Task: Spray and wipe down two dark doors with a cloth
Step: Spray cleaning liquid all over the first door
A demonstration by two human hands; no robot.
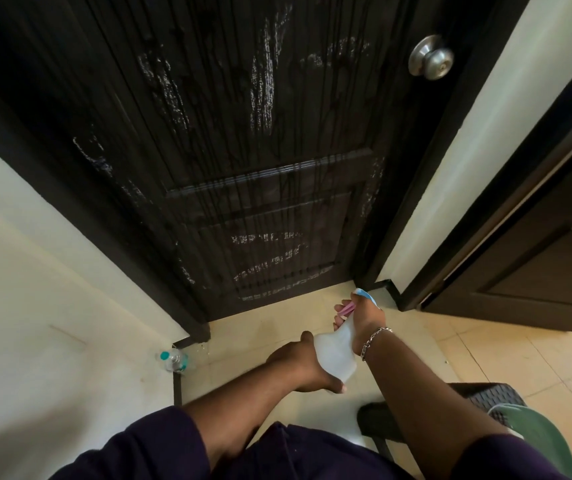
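Note:
A dark door (236, 140) stands straight ahead, wet with drip lines and pale streaks, its steel knob (431, 57) at the upper right. A second dark door (551, 258) stands at the right. Both my hands hold a translucent white spray bottle (334, 353) low above the floor, its blue and pink head pointing at the foot of the door. My left hand (298, 365) grips the bottle's body from the left. My right hand (360, 322) curls round the neck by the pink trigger. No cloth can be made out for sure.
A small clear bottle (173, 359) with a teal cap lies on the floor by the left door frame. A dark woven stool (485, 398) with something green (534, 434) on it stands at the lower right. Cream walls (35, 306) flank the door.

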